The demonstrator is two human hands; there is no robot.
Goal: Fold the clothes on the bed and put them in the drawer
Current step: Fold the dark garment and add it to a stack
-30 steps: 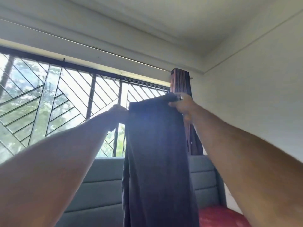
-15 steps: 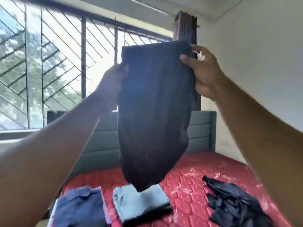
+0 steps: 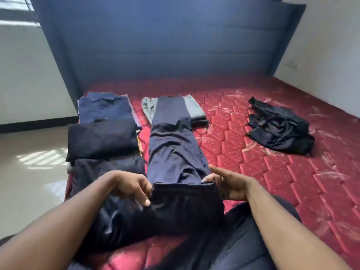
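- Dark navy trousers [image 3: 171, 145] lie stretched lengthwise down the red quilted mattress [image 3: 272, 172], the waistband nearest the person and the leg ends reaching over a folded grey garment [image 3: 194, 110] near the headboard [image 3: 165, 45].
- Both forearms reach forward from the bottom corners of the view, converging on the waistband, one at each end of it.
- The left hand [image 3: 130, 185] is palm down with its wrist bent, fingers curled over the left corner of the waistband, pinching the cloth; one fingertip points down along the fabric's edge.
- The right hand [image 3: 229, 184] sits at the right corner, thumb side up; its lower fingers appear to be tucked round the band's edge, though motion blur makes the exact grip hard to read, while the index finger sticks out straight towards the trouser leg.
- The hands are apart, the width of the waistband between them.
- A stack of folded dark clothes [image 3: 103, 137] lies just left of the trousers, along the mattress edge.
- A crumpled black garment [image 3: 278, 127] lies well apart on the right of the mattress.
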